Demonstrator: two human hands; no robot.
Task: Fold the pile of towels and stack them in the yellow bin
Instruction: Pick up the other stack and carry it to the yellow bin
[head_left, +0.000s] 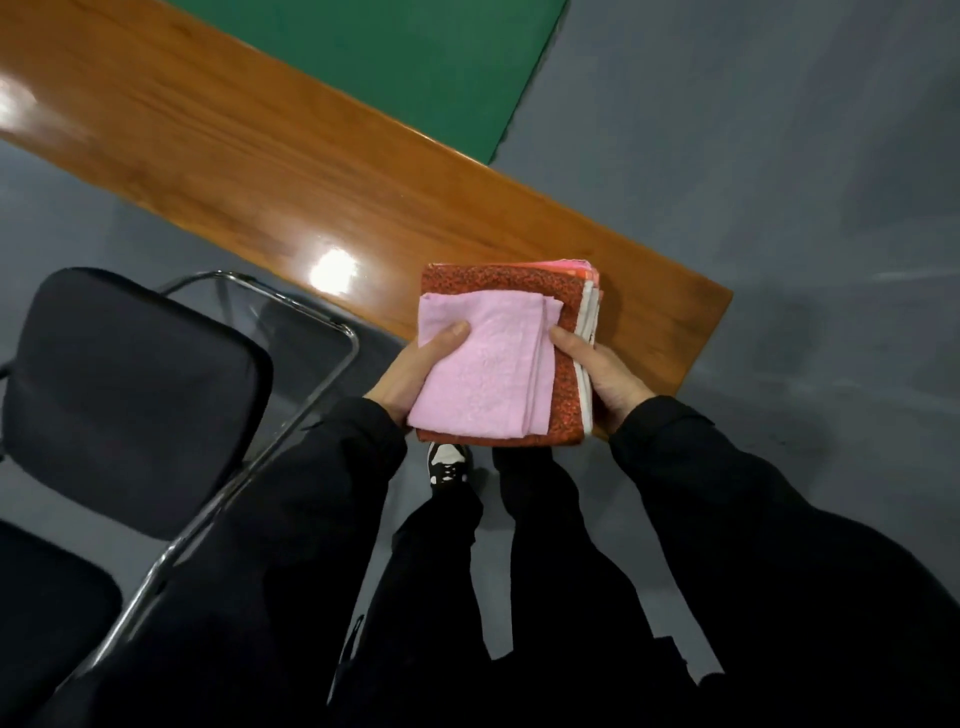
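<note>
Folding appears complete; the carrying step is in hand. The left hand (415, 371) and right hand (602, 376) each keep a clenched grip on opposite sides of the towel stack (563, 374), held above the tabletop's (249, 156) near corner. The pink towel (483, 364) on top is soft terry; beneath it is coarse red weave. The yellow bin is out of view and must be found next.

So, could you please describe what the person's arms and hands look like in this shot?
Both arms are covered to the wrist by long, loose black sleeves. The left hand and right hand are bare: no gloves, rings or watch can be seen. No markings show on the sleeves.
</note>
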